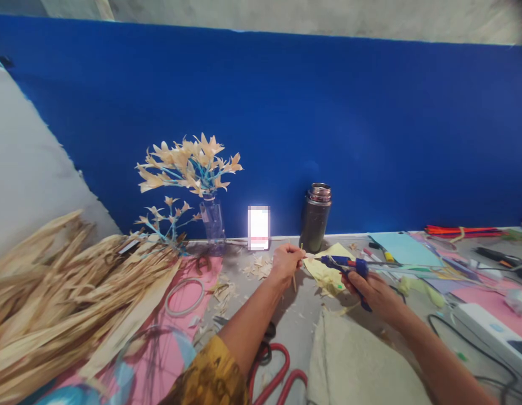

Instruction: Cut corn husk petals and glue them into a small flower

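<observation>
In my right hand (pixel 368 289) is a blue hot glue gun (pixel 343 263), its nozzle pointing left. My left hand (pixel 287 261) is closed in a pinch around a thin pale stick (pixel 294 282), which shows below the fingers. A small pale piece (pixel 310 255) sticks out from these fingertips, close to the nozzle; whether they touch I cannot tell. Beneath the glue gun lies a yellow paper (pixel 334 256) with scraps on it. Pale shavings (pixel 259 267) are heaped left of my left hand.
Dried husks (pixel 75 281) cover the left side. A clear bottle (pixel 212 225) holds husk flowers (pixel 193 160) before the blue wall. A dark flask (pixel 316 216) stands behind my hands. Red-handled scissors (pixel 282 371), a folded cloth (pixel 358 360) and a white power strip (pixel 493 337) lie nearer.
</observation>
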`<state>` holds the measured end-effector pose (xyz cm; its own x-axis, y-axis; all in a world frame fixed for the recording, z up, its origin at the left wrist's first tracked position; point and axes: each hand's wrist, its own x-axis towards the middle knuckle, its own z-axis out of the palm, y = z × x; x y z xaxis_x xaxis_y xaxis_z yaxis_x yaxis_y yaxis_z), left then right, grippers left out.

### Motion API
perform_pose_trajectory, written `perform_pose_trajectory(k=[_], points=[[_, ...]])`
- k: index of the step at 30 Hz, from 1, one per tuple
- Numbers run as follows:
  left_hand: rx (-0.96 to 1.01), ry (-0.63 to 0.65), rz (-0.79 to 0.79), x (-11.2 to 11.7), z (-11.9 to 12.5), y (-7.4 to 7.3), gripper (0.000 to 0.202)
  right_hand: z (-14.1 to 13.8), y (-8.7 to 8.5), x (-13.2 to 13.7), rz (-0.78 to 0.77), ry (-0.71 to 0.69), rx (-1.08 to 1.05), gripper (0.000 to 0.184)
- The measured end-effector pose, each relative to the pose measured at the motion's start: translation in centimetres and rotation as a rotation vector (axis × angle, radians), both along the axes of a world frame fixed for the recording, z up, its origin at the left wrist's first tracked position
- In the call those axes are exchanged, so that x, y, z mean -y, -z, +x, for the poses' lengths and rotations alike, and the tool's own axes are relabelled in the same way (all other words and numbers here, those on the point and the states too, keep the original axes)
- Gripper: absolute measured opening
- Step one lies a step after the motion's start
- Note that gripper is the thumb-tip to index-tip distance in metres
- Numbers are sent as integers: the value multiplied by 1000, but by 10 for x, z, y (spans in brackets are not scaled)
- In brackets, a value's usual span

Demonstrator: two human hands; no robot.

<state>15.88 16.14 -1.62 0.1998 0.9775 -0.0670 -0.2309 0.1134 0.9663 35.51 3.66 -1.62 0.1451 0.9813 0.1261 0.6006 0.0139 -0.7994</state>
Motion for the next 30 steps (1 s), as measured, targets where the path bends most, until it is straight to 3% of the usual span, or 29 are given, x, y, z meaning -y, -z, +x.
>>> perform_pose_trajectory(k=[6, 13, 18, 26, 30], points=[[-15, -23, -3, 0, 0, 0, 23, 1, 3, 0, -7, 15, -50, 55], [0, -9, 7, 2, 1, 1, 22, -5, -5, 0, 86, 34, 150, 48], [28, 29, 0, -1, -1, 1, 26, -1, -8, 0, 13, 71, 260, 47], [20, 197, 101, 3, -6, -19, 30, -7, -5, 11, -99, -72, 447, 22], [-70, 251, 215, 10, -6, -31, 19, -1, -12, 13, -28, -138, 412, 29]])
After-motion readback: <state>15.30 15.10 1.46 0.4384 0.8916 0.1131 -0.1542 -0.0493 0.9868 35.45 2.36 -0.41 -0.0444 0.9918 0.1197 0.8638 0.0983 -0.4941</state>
